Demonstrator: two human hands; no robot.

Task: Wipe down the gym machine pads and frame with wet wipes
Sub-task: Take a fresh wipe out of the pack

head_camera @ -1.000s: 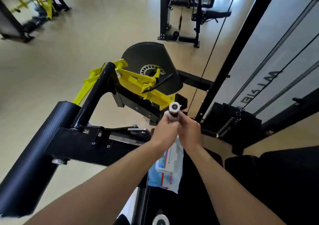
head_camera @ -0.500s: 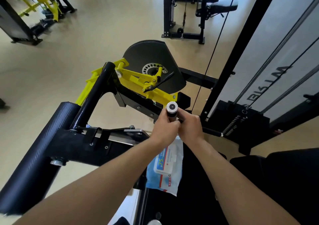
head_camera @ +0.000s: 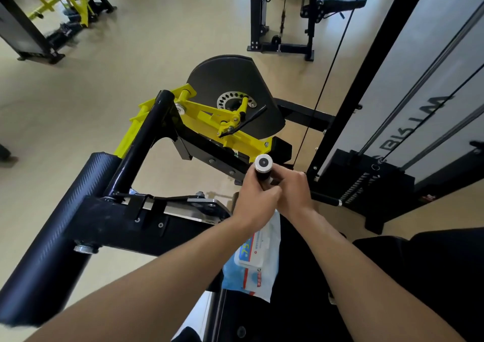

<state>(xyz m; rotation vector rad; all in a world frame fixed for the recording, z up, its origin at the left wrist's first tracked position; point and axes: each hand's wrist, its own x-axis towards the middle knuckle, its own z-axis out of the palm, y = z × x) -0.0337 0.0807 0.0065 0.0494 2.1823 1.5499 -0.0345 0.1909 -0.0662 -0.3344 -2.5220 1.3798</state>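
You look down on a glossy beige floor (head_camera: 136,61); another yellow-and-black machine (head_camera: 56,11) stands far left, a black rack (head_camera: 281,14) ahead

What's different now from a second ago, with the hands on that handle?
Little changed. Both the left hand and right hand stay wrapped around the handle, the right fingers shifting slightly. The wipes pack stays below the wrists; the roller pad is unmoved.
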